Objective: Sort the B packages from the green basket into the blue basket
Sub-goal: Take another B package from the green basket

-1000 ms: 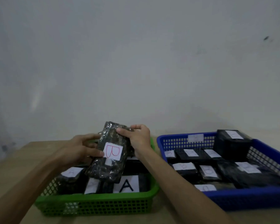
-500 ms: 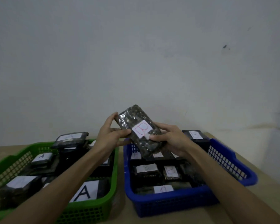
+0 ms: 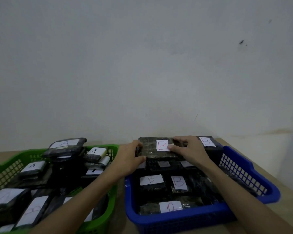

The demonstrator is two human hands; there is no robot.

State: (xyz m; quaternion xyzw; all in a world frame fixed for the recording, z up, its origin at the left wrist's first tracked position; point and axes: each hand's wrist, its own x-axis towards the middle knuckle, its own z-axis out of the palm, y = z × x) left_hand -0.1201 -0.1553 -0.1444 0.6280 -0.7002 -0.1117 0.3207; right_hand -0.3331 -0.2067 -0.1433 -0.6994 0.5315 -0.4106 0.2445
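Left hand [image 3: 128, 159] and right hand [image 3: 190, 150] grip the flat black film-wrapped B-labelled package [image 3: 156, 150] by its short ends; probably light, stiff, slippery.

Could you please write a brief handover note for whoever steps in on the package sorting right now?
Left hand: gripping the left end of the B package.
Right hand: fingers on its top, by the label.
The package sits at the far end of the blue basket, over other B packages; not yet released.
Done: several B packages already lie in the blue basket.
Left: let go, then fetch the B-labelled package at the near side of the green basket; the A packages stay.
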